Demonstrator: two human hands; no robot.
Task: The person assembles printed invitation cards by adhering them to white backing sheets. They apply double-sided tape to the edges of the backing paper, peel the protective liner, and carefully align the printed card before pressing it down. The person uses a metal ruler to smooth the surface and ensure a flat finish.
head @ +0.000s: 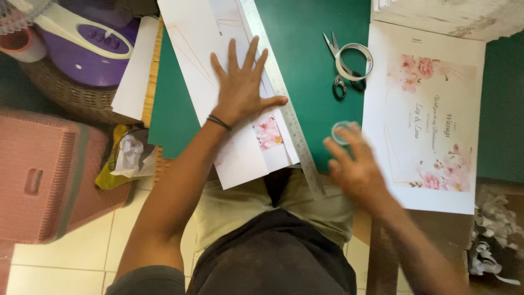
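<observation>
So the left hand [242,87] is pressed flat, fingers spread wide, on a stack of white printed sheets [218,82] with a pink flower print peeking out near the thumb; it isn't clamped on anything, just palm-down holding the paper against the green cutting mat [311,33]; there's a thin dark band on that wrist; right beside the fingertips a long metal ruler [284,98] runs diagonally along the sheets' right edge, thumb tip touching or just about touching it; the sheets hang off the near edge of the mat over the person's lap. The right hand [355,164] is blurry from motion, hovering over the mat's near edge with a small clear roll of tape [341,133] at the fingertips; fingers look loosely curled around it, but honestly can't tell from the blur whether they've actually closed on it. Further up the mat sits a pair of scissors [341,65] with a bigger tape roll [355,59] lying over the blades and handles; to the right is a large white card with pink floral corners [426,114] and some script text, lying flat and partly off the mat. On the left side there's a wicker basket [65,93] with a purple iron [93,43] on it, a pink plastic stool [49,175] on the tiled floor, and crumpled yellow-and-white wrappers [128,158] between the stool and the mat; paper scraps [494,235] pile up at far right.
</observation>
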